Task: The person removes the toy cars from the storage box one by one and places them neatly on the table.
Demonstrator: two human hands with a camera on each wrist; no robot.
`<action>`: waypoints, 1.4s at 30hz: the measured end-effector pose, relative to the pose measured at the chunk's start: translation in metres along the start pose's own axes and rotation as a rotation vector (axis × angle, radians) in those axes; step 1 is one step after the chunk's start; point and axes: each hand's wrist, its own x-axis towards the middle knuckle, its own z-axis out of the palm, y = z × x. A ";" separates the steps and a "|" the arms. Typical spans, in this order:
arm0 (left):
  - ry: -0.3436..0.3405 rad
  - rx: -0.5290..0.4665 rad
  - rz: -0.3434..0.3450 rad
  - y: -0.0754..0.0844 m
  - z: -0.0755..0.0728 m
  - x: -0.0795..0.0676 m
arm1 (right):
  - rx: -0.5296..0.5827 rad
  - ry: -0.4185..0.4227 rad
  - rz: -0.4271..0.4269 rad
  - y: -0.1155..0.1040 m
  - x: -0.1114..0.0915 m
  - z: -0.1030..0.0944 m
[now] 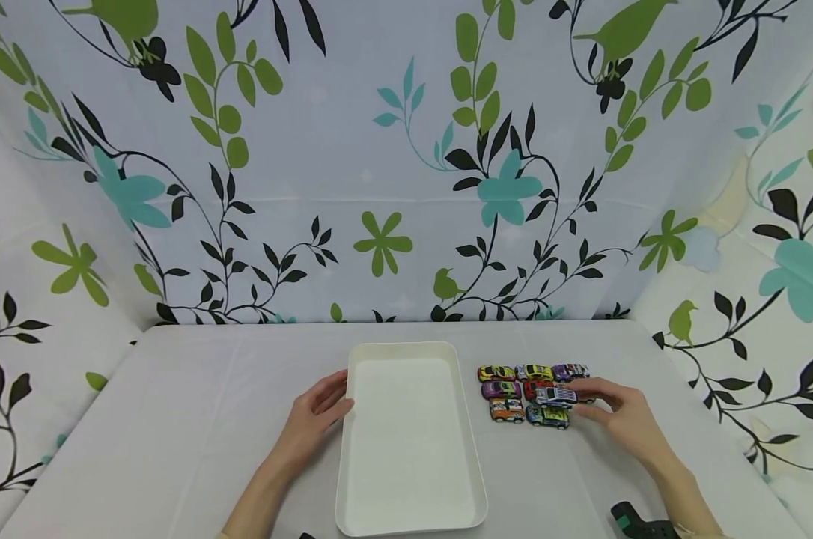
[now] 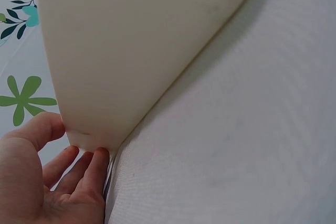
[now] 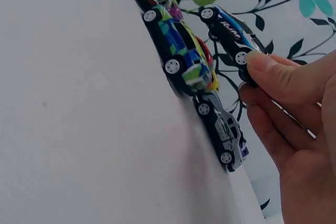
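Observation:
My left hand (image 1: 315, 419) lies along the left side of a white tray (image 1: 344, 464), fingertips touching its outer wall. In the left wrist view the thumb (image 2: 44, 129) meets the tray's rim, the other fingertips bunched at its far end. Between thumb and fingers my right hand (image 1: 618, 419) pinches a white, blue and black toy car (image 3: 226, 32), raised over the other cars. Below it are a green-and-blue toy car (image 3: 181, 51) and a silver toy car (image 3: 220, 129). The held car partly hides a red toy car (image 1: 531, 387) in the head view.
The remaining toy cars stand grouped right of the tray: yellow ones (image 1: 534, 371) and a purple one (image 1: 571, 370) behind, a magenta one (image 1: 501, 389) and an orange one (image 1: 507, 410) at left. A white cloth covers the table (image 1: 198, 419); patterned curtains (image 1: 406, 150) surround it.

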 end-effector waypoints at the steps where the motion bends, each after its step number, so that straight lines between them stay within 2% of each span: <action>1: -0.003 0.000 0.001 0.000 0.000 0.000 | 0.026 0.007 0.001 0.003 -0.001 -0.003; 7: 0.003 0.015 -0.001 0.000 0.000 0.000 | 0.188 0.057 0.022 0.022 -0.012 -0.023; 11: 0.007 0.016 0.003 0.001 0.000 -0.001 | 0.301 0.050 0.047 0.034 -0.019 -0.030; 13: 0.002 0.014 0.005 0.001 0.000 -0.001 | 0.313 0.039 0.067 0.038 -0.022 -0.032; 17: -0.002 0.018 0.004 0.000 0.000 -0.001 | 0.216 0.027 0.119 0.041 -0.025 -0.032; 20: 0.001 0.024 0.002 0.000 0.000 -0.002 | 0.146 0.024 0.121 0.042 -0.025 -0.031; 34: 0.003 0.026 0.000 0.001 -0.005 -0.003 | 0.027 0.045 0.044 0.041 -0.020 -0.018; 42: -0.005 0.000 -0.018 0.001 -0.006 -0.004 | -0.017 0.054 0.092 0.038 -0.020 -0.015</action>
